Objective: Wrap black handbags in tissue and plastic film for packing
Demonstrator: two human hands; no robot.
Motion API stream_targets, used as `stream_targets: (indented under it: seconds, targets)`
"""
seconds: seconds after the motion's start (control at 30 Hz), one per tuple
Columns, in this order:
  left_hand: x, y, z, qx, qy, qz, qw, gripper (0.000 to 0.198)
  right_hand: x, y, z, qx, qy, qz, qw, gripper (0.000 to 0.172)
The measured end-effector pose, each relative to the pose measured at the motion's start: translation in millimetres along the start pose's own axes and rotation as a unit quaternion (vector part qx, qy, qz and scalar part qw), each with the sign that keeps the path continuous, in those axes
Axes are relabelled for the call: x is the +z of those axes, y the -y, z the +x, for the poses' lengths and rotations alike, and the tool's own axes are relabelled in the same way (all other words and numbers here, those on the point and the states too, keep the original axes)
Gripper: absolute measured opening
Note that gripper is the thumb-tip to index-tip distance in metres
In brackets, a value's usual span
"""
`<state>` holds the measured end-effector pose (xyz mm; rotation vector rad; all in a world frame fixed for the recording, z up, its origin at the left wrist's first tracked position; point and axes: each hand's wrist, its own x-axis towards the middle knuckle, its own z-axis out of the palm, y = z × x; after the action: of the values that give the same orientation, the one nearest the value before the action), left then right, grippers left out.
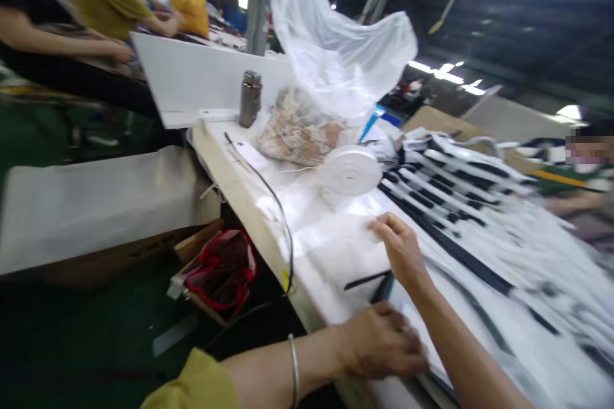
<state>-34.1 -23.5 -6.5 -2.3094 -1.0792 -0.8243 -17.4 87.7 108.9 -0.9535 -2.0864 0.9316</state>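
Note:
My right hand (400,249) reaches over the white table, thumb and fingers pinched together at the edge of pale, glossy, film-like material (336,246). Whether a thin sheet sits between the fingertips is too blurred to tell. Nearer to me, my left hand (384,342) is curled with the knuckles up, above a white piece with dark edging (384,291); its fingertips are hidden. A thin black strip (367,280) lies between the hands. Just beyond my right hand stands a white reel (350,171).
Behind the reel sits a clear plastic bag (300,131) of brownish pieces, beside a metal flask (249,99). White and black strips (446,182) cover the right side. A black cable (268,185) runs along the left edge. Below is a red-edged bag (223,268). Other people work around.

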Motion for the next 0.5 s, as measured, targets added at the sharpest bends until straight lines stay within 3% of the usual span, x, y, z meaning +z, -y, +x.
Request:
stream_targets:
  seconds: [0.13,0.27,0.4,0.5]
  targets:
    - [3.2,4.3,5.3,-0.006,-0.056,-0.071,0.996,0.017,-78.5,11.2,-30.6,0.014,-0.112,0.099,0.989,0.034]
    - [2.8,5.6,7.5,-0.011,-0.072,-0.116,0.991,0.022,-171.2,32.7,-97.3,0.038,-0.188,0.122,0.974,0.038]
    - [0.4,8.4,9.8,-0.016,-0.103,-0.123,0.987,0.031,-248.1,63.9,-189.8,0.191,-0.238,0.091,0.948,0.038]
    - [-2.0,11.4,12.0,-0.008,-0.13,-0.11,0.985,0.035,-281.4,83.3,-257.1,0.294,-0.299,0.081,0.904,0.043]
